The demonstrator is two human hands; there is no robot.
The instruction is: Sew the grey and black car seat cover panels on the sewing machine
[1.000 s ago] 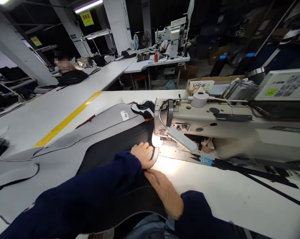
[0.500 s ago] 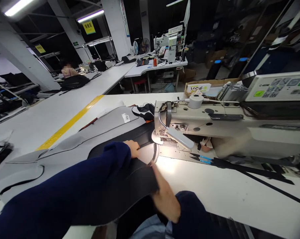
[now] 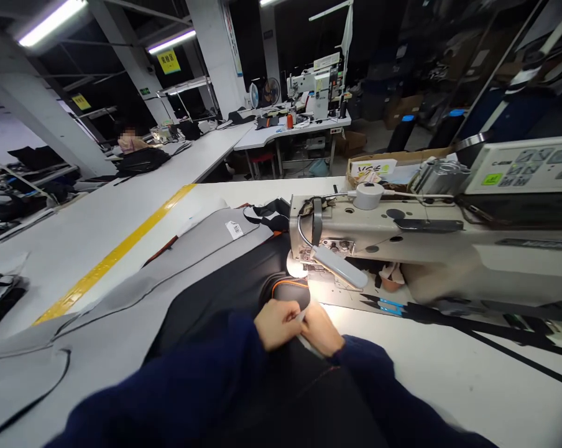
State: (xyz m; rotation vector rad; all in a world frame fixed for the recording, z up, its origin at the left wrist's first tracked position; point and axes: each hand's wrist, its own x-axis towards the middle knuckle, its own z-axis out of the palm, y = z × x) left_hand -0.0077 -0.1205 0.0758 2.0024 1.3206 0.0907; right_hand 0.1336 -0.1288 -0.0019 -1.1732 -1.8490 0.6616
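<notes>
My left hand (image 3: 275,322) and my right hand (image 3: 322,328) are pressed together on the black fabric piece (image 3: 234,287), just in front of the sewing machine (image 3: 402,239). Both hands are closed in a pinch on the fabric's edge, where a light strip shows between the fingers. An orange-stitched curved seam (image 3: 288,284) lies just beyond my fingers, near the needle area (image 3: 309,267) lit by the machine lamp (image 3: 339,267). Dark blue sleeves cover both my arms. Grey fabric panels (image 3: 122,311) lie under and left of the black piece.
A control panel (image 3: 526,165) sits on the machine at right. Black strips with blue marks (image 3: 402,308) lie on the white table (image 3: 449,373). A yellow line (image 3: 117,252) crosses the long table at left. Another person (image 3: 130,140) sits far back; a second sewing station (image 3: 316,84) stands behind.
My hands pulled back from the needle area and came together, pinching the fabric edge. The black piece now lies flatter under the machine head, with the orange-stitched seam showing.
</notes>
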